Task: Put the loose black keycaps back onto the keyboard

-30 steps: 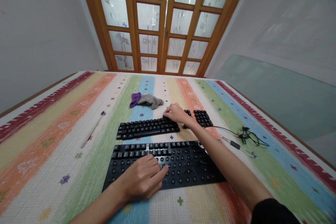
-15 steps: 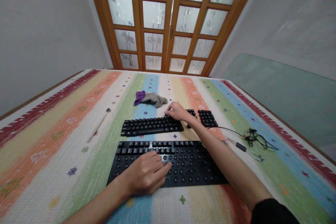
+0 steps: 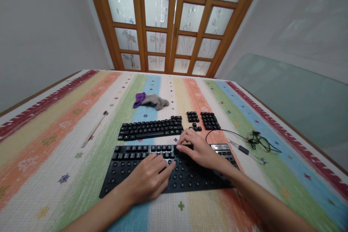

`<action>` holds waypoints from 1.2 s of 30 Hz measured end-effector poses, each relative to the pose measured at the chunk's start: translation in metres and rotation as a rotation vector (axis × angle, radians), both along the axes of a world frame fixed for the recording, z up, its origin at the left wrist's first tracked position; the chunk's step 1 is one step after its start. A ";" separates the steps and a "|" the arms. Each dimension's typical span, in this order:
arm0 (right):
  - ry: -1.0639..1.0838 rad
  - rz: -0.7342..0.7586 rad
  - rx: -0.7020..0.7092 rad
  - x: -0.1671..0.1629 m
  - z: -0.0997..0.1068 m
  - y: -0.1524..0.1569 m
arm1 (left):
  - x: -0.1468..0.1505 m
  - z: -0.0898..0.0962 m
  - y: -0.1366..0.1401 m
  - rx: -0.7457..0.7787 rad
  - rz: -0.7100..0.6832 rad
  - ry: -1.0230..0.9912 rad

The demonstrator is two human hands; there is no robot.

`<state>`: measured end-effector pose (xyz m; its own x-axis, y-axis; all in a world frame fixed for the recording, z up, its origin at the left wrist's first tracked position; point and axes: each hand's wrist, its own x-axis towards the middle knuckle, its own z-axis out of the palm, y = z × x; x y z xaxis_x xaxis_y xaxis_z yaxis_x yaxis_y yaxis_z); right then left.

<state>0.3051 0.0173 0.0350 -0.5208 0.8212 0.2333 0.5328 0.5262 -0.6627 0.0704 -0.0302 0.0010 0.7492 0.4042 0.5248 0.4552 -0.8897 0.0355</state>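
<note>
Two hands work on the near keyboard base (image 3: 190, 181), a black board lying on the striped surface (image 3: 54, 141) close to the person. Left hand (image 3: 148, 181) lies flat on the base's middle-left, fingers loosely extended, grip not closed on anything; looks like it's steadying the board. Right hand (image 3: 197, 148) sits at the top row, right of centre, fingertips (image 3: 179, 147) pinched together on what seems to be a keycap; too small to tell for sure.

Progress, judging by how things lie: most of the base shows bare switch stems, w/ caps on only along the top rows at left and centre. Pulled keycaps (image 3: 150, 129) lie just beyond the base, laid out in keyboard order; nav and numpad caps (image 3: 209, 120) sit in separate groups to the right. So the bulk is prob. off, approx. two upper rows left.

Elsewhere: cable (image 3: 255, 140) trails off to the right, grey and purple cloth (image 3: 150, 100) lies farther back, thin brush (image 3: 94, 129) well off to the left.
</note>
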 end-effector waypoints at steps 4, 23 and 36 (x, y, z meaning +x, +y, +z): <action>-0.004 -0.021 0.049 -0.002 -0.008 -0.020 | 0.008 -0.004 -0.006 -0.020 0.034 0.022; -0.246 -0.016 0.503 -0.010 -0.022 -0.036 | 0.008 -0.004 -0.008 -0.037 0.084 0.025; -0.315 -0.054 0.548 -0.007 -0.021 -0.044 | 0.006 0.003 -0.009 -0.024 0.003 -0.047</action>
